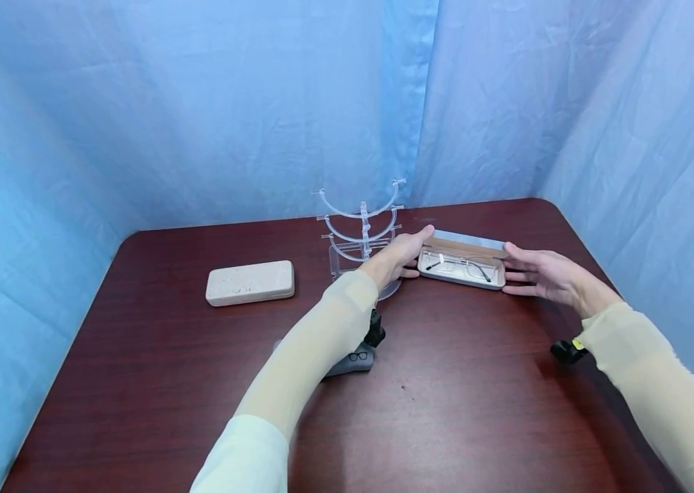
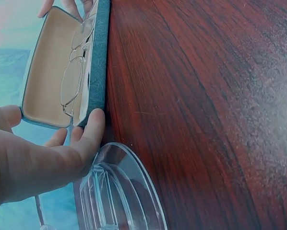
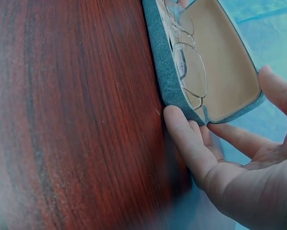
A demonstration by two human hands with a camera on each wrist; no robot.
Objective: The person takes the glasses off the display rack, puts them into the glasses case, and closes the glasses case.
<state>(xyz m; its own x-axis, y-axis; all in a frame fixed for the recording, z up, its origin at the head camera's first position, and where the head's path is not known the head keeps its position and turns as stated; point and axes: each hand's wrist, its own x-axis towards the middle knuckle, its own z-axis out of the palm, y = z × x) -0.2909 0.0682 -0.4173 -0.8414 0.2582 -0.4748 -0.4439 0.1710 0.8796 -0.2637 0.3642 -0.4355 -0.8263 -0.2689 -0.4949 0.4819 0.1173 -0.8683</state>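
An eyeglass case [image 1: 460, 281] with a blue-green outside and a tan lining stands with its lid raised at the back right of the table. Inside lies a pair of thin metal-rimmed eyeglasses [image 1: 481, 271], its lenses facing up toward the lid in both wrist views. My left hand [image 1: 397, 257] holds the case's left end, thumb at the lid's edge and fingers against the base. At the other end my right hand [image 1: 547, 275] holds it likewise, with the thumb [image 3: 273, 88] on the lid and a fingertip low on the base.
A clear tiered eyeglass stand [image 1: 365, 236] rises just left of the case, partly behind my left hand. Farther left lies a closed cream case [image 1: 250, 283]. Under my left forearm sits a grey case [image 1: 350, 364] with a glasses print, partly covered. Blue curtains [image 1: 248, 109] surround the table.
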